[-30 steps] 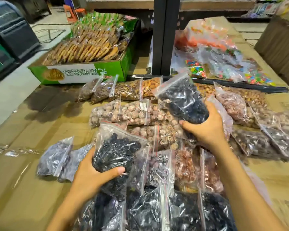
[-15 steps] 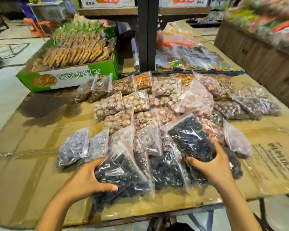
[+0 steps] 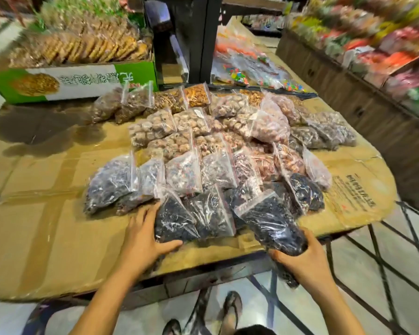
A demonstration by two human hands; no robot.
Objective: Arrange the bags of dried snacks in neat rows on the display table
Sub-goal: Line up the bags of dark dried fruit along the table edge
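Clear zip bags of dried snacks lie in rows on the cardboard-covered display table (image 3: 46, 238). The far rows hold tan and pink snacks (image 3: 169, 126), the near row dark ones. My left hand (image 3: 145, 238) grips a bag of black dried fruit (image 3: 174, 221) resting at the left end of the front row. My right hand (image 3: 300, 257) holds another bag of black dried fruit (image 3: 273, 226) from below at the table's front edge, its lower end hanging past the edge. Between them lies a third dark bag (image 3: 213, 216).
A green box of biscuits (image 3: 82, 78) stands at the back left. A black post (image 3: 201, 37) rises behind the bags, with bags of coloured candy (image 3: 252, 71) to its right. A shelf of packaged goods (image 3: 373, 56) runs along the right. My sandalled feet (image 3: 230, 308) are below the table edge.
Both hands have drawn back toward me, bringing the two black bags from over the middle of the pile down to the front row by the table's edge. The view has pulled back.
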